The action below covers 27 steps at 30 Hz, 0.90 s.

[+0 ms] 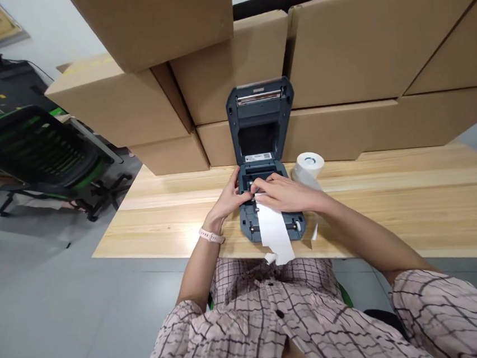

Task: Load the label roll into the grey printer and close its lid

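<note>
A dark grey label printer stands on the wooden table with its lid raised. My left hand grips the left side of the printer's base, its thumb reaching inside. Over the open compartment, my right hand is closed with bent fingers at the upper end of a white strip of label paper. The strip runs forward over the printer's front, and its torn end hangs past the table edge. What lies beneath my right fingers is hidden. Just right of the printer stands a white paper roll with a loose tail.
Cardboard boxes are stacked along the back of the table, right behind the raised lid. A small white paper scrap lies near the front edge. To the left, an office chair stands on the grey floor.
</note>
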Each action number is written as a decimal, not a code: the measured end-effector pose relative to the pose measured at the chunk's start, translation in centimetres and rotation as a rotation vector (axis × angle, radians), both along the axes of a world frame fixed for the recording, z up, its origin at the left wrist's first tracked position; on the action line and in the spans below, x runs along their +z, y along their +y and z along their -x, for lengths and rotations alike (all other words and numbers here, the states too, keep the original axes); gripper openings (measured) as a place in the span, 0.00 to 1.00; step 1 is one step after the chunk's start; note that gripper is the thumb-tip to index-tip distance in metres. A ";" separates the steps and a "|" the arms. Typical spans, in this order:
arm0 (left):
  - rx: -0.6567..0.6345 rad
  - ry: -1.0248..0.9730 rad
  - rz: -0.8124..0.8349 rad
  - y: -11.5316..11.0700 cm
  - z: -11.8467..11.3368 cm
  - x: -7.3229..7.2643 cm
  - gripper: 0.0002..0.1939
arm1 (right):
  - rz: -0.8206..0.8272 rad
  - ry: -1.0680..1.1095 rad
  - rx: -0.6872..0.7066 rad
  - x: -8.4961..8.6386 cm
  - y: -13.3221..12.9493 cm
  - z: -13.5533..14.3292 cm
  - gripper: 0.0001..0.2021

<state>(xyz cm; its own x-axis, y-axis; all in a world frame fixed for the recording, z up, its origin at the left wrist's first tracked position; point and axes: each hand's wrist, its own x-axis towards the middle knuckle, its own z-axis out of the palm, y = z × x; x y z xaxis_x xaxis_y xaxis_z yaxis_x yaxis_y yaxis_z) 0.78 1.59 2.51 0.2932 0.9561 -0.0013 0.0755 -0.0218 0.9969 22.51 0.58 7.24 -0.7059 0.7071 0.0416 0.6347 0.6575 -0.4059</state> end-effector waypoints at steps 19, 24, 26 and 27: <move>-0.091 -0.060 -0.022 -0.4 0.7 -0.2 0.57 | 0.562 0.715 -0.401 -4.5 -0.1 -20.4 0.27; -0.075 -0.049 -0.029 -0.5 0.5 0.0 0.56 | 0.632 0.627 -0.386 -5.7 0.6 -20.5 0.39; -0.063 -0.030 -0.029 -0.7 0.4 0.2 0.55 | 0.561 0.634 -0.409 -4.8 1.0 -21.0 0.43; -0.060 -0.020 -0.030 -0.7 0.4 0.3 0.55 | 0.528 0.619 -0.426 -4.2 1.5 -21.2 0.45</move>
